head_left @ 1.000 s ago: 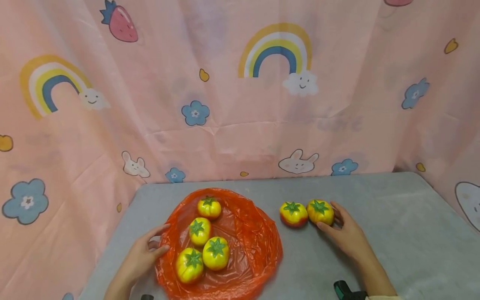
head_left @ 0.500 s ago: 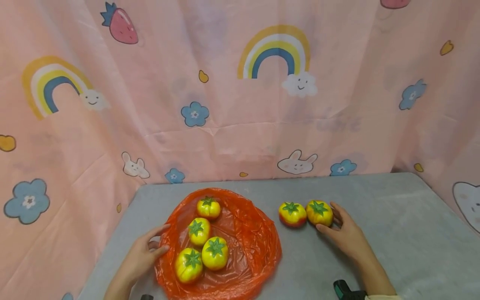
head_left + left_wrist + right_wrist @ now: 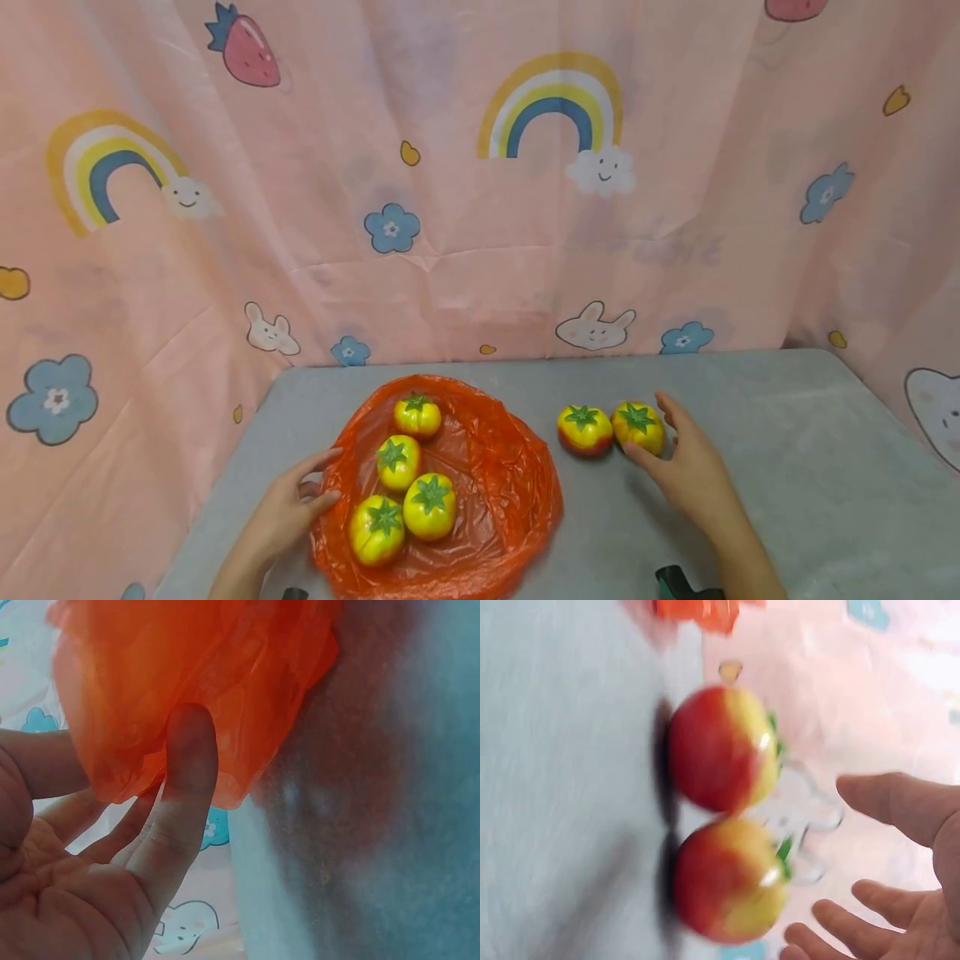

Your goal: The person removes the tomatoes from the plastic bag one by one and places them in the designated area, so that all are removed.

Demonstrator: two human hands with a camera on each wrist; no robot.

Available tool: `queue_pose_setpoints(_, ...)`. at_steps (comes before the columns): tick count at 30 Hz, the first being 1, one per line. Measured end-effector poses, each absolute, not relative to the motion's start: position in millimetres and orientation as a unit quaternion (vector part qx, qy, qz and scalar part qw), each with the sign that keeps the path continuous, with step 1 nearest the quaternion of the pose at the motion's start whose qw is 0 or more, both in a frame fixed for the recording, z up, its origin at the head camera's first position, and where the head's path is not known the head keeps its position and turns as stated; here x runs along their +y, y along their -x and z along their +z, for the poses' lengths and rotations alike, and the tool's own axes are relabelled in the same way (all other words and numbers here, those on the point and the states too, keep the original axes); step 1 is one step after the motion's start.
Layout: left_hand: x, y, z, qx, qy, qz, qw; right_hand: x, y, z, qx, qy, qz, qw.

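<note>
An orange-red plastic bag (image 3: 517,475) lies spread wide, with several yellow toy tomatoes (image 3: 430,506) with green leafy tops inside it. My left hand (image 3: 281,512) holds the bag's left edge, the thumb on one side and fingers behind the film in the left wrist view. Right of the bag, two yellow-and-red toy tomatoes sit side by side on the table: a left tomato (image 3: 720,750) and a right tomato (image 3: 731,881). My right hand (image 3: 693,467) is beside the right tomato, fingers spread. In the right wrist view a gap separates that hand from both.
The grey table (image 3: 810,483) runs back to a pink printed curtain (image 3: 465,308), which also hangs along both sides. Near the front edge, a dark device (image 3: 678,583) shows below my right forearm.
My right hand has come off the right tomato and opened wider, rising and shifting slightly. The tomatoes, the bag and my left hand stay in place.
</note>
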State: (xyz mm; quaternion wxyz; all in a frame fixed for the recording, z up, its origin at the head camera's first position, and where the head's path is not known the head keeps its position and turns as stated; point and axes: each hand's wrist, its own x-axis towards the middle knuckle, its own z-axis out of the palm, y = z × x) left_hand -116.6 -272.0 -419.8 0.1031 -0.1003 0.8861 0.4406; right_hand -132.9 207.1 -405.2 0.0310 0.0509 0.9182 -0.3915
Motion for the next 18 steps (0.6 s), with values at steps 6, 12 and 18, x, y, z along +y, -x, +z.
queue_pose_setpoints(6, -272.3, 115.9, -419.8, 0.879, 0.089, 0.458, 0.095, 162.8, 116.5, -377.5, 0.925, -0.046, -0.376, 0.027)
queue_pose_setpoints(12, -271.3, 115.7, -419.1, 0.875, 0.095, 0.466, 0.088, 120.8, 103.8, -371.6, 0.905, -0.007, -0.422, 0.057)
queue_pose_setpoints(18, -272.0, 114.7, -420.1, 0.875, 0.092, 0.467, 0.083, 79.7, 95.5, -372.8, 0.883, 0.025, -0.458, 0.097)
